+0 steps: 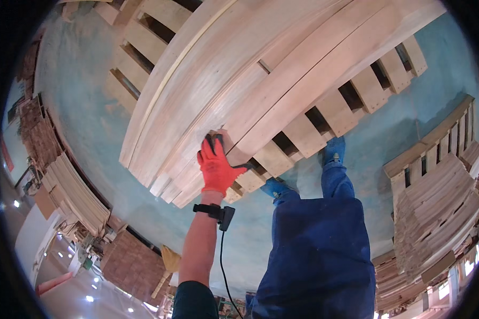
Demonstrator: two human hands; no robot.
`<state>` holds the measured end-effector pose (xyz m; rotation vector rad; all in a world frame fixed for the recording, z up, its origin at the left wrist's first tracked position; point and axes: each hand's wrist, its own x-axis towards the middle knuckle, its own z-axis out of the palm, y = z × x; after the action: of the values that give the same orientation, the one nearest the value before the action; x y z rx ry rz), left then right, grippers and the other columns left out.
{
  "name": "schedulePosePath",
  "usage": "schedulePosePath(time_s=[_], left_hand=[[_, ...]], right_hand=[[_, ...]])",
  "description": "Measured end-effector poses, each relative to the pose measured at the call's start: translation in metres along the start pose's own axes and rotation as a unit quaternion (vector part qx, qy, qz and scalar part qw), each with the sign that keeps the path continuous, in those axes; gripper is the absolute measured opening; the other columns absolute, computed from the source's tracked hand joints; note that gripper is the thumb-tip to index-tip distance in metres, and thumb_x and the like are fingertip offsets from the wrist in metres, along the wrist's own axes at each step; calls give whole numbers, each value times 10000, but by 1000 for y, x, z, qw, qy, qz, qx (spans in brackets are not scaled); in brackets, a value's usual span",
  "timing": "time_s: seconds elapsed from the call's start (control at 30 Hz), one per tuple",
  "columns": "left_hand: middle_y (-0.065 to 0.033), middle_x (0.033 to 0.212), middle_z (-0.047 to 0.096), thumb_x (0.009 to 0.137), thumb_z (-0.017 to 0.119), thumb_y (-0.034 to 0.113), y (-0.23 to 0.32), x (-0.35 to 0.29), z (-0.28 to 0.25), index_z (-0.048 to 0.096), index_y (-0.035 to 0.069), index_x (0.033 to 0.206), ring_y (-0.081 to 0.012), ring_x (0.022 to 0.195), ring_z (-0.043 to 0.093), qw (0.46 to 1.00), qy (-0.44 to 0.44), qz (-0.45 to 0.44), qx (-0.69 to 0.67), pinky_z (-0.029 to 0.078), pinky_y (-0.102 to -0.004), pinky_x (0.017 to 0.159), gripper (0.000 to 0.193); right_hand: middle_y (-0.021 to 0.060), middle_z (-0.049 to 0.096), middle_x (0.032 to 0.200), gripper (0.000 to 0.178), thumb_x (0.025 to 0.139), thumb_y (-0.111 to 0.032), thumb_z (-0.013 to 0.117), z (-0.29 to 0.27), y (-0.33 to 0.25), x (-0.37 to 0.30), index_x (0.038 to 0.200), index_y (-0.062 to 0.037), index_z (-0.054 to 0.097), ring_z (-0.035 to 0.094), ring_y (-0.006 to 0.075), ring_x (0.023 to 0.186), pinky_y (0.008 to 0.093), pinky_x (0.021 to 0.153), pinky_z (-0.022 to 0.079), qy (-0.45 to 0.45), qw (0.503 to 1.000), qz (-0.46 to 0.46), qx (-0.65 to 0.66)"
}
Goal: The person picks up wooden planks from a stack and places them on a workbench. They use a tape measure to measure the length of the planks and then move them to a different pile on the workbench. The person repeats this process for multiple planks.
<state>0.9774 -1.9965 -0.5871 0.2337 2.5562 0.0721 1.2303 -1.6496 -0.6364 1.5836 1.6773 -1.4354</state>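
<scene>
My left hand (216,169), in a red glove with dark fingertips, lies on the near end of a stack of long pale wooden boards (245,80). Its fingers stretch forward over the boards, and the thumb points out to the right toward the pallet slats. A black strapped device (221,213) with a cable sits on my left wrist. The boards lie side by side, their ends uneven at the lower left. They rest on a slatted wooden pallet (305,132). My right hand does not show.
My blue shoes (332,151) stand close to the pallet's near edge on a blue-green floor (85,101). Another pallet (436,151) loaded with boards stands at the right. At the lower left are a stack of boards (74,191) and a brown wood stack (133,260).
</scene>
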Motion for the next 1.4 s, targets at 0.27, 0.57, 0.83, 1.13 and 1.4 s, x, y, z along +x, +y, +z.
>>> schedulePosePath(time_s=[0.27,0.57,0.83,1.13,1.4], left_hand=[[-274,1487,308,526,895,450,2,1,28,280,121,1529,-448,1367,302,995,88,41,16,241,-609,1091,1223],[-244,1418,406,535,884,435,43,-47,-32,359,94,1488,-450,1313,375,995,-20,85,-54,308,-571,1068,1140],[-288,1367,469,493,930,449,87,-199,-146,331,-16,1492,-439,1275,465,925,-250,63,-278,393,-487,1091,1254],[-249,1487,365,708,860,446,134,-329,-201,226,46,1559,-398,1377,369,784,-383,-13,-489,334,-428,1145,1134],[-144,1496,452,872,760,240,191,-330,-211,299,29,1540,-210,1374,415,593,-523,-117,-601,337,-346,1137,838]], right_hand=[[98,706,1082,366,1050,-314,469,-266,172,-275,1172,-35,674,678,189,906,346,789,557,-13,968,245,-61],[112,706,1078,369,1048,-308,483,-297,129,-304,1221,-30,654,685,207,909,346,820,551,0,981,166,102],[100,665,1187,391,986,-109,593,-160,-114,-243,1354,17,552,649,168,1044,321,936,518,-82,991,10,107],[82,626,1191,514,944,-237,669,-79,-206,-254,1366,-9,485,610,191,1084,349,900,525,-259,914,8,313],[81,657,1055,504,831,-175,783,-109,-216,-250,1245,2,558,619,162,922,323,801,522,-135,982,-45,125]])
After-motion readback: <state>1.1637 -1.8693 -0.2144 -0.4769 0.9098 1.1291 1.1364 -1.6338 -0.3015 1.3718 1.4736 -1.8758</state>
